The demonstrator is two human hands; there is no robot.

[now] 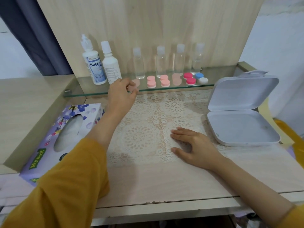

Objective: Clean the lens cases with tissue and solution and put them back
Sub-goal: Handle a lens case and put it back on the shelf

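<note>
Several lens cases stand in a row on the glass shelf (164, 88): a pale pink one (136, 82), two pink ones (151, 81) (165, 80), a faded peach one (176, 79), a red one (189, 78) and a blue-and-white one (201, 78). My left hand (120, 91) reaches to the shelf's front edge and pinches the pale pink case at the row's left end. Two white solution bottles (94, 63) (111, 65) stand just left of it. A floral tissue box (65, 134) lies at the left. My right hand (194, 147) rests flat on the lace mat (148, 125).
Several small clear bottles (139, 63) line the back of the shelf against a wooden panel. An open white hinged box (241, 112) sits at the right of the table. The table's front edge runs just below my forearms.
</note>
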